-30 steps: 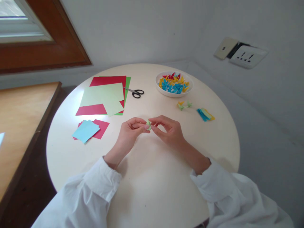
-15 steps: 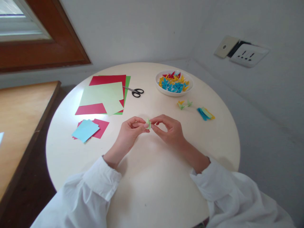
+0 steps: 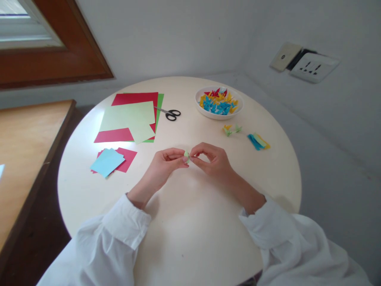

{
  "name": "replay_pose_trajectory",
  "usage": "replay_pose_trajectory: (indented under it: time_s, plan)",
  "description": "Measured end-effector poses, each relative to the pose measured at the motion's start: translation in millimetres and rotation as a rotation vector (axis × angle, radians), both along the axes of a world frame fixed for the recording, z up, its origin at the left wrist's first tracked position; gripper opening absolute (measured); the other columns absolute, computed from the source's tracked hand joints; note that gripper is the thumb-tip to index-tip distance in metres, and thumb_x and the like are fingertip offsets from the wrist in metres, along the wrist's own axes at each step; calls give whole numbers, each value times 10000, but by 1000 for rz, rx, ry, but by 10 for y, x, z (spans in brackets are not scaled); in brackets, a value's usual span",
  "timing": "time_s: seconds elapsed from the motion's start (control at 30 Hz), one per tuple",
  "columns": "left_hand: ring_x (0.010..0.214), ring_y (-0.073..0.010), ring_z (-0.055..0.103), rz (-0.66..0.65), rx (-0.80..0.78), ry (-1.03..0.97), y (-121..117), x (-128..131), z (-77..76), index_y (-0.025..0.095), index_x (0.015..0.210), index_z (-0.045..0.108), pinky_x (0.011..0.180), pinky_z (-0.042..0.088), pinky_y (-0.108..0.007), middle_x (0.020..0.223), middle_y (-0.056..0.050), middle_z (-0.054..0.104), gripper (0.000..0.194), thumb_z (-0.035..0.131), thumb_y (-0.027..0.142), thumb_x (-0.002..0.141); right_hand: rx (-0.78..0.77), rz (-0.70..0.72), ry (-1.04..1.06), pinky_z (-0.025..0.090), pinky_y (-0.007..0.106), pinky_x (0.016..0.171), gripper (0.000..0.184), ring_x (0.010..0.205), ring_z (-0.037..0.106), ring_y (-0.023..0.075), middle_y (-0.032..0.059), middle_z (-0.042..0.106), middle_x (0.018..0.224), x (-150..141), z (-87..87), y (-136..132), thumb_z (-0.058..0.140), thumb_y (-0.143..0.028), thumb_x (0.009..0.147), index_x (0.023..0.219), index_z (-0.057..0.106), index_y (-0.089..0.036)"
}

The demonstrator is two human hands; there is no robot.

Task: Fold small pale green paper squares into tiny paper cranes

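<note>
The left hand [image 3: 162, 166] and right hand [image 3: 214, 162] pinch a small folded pale-green paper [image 3: 186, 155] between them over the worktop [image 3: 190, 222], presumably to steady its tiny folds, the white bowl [image 3: 217, 116] standing beyond, probably for elbow room.

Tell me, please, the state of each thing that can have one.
Paper: folded, held
Left hand: pinching paper
Right hand: pinched at paper's edge
Scissors: flat, seemingly shut
Bowl: holding folded pieces
Loose pieces: folded
Sheets: flat, overlapping
Squares: flat, loosely stacked
Strips: piled
</note>
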State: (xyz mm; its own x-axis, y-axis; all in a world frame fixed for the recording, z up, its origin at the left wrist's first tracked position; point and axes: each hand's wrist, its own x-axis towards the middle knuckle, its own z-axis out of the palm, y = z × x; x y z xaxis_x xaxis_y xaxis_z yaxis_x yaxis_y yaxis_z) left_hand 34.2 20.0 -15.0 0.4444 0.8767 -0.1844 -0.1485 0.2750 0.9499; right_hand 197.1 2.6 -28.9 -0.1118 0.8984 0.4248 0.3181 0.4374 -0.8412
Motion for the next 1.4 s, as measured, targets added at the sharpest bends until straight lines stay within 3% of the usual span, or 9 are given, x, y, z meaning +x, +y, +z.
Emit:
replay_pose_trajectory:
  time_s: [0.2,0.47,0.97,1.4]
  plan:
    - [676,-106,587,36,28,-5,-1,12,-36,155,690,678,684,478,-244,710,-8,633,90,724,214,640,-19,-7,49,480,270,654,27,694,590,121,0,641,731,-28,-26,9,591,-178,742,737,605,-200]
    - [603,-98,543,208,250,201,-20,36,25,148,656,638,589,443,-228,640,7,611,120,715,239,644,-103,-34,165,492,263,640,55,691,594,122,4,634,723,-79,-13,16,620,-244,727,728,605,-191]
    - [566,-97,529,255,371,220,-34,39,7,155,666,649,523,419,-217,649,-9,641,62,679,208,658,-220,-69,229,447,245,574,130,612,546,110,-8,594,637,-98,9,30,645,-285,691,651,587,-176]
    - [632,-116,574,234,449,233,-56,35,5,164,691,621,568,461,-231,691,-15,647,61,673,193,678,-387,42,337,397,239,566,192,584,485,95,-24,560,610,-88,2,38,651,-356,678,648,599,-173]
